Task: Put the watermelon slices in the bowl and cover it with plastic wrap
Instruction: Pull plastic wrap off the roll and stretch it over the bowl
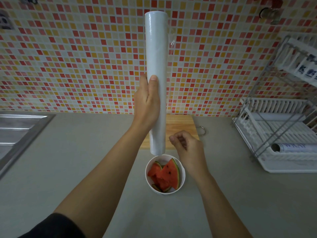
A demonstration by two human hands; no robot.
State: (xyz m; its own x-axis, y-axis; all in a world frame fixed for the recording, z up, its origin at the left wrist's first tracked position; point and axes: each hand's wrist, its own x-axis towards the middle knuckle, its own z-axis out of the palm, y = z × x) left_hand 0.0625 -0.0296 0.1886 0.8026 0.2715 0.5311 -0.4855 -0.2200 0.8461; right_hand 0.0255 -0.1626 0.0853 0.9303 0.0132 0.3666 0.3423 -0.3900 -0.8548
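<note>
Right of the sink (pixel 20 131), grips the plastic wrap roll (pixel 155 57) upright in the left hand (pixel 147 103) — fingers curled round its lower half. Has the watermelon slices (pixel 167 176) in the white bowl (pixel 183 176) on the tabletop (pixel 77 160), just under the roll's end. Holds the right hand (pixel 187 146) beside the roll, fingers (pixel 172 139) pinched together — on film or not, cannot tell.

Red watermelon slices (pixel 169 176) (green rinds) in a white bowl (pixel 165 192); white plastic wrap roll (pixel 155 48) upright just above
</note>
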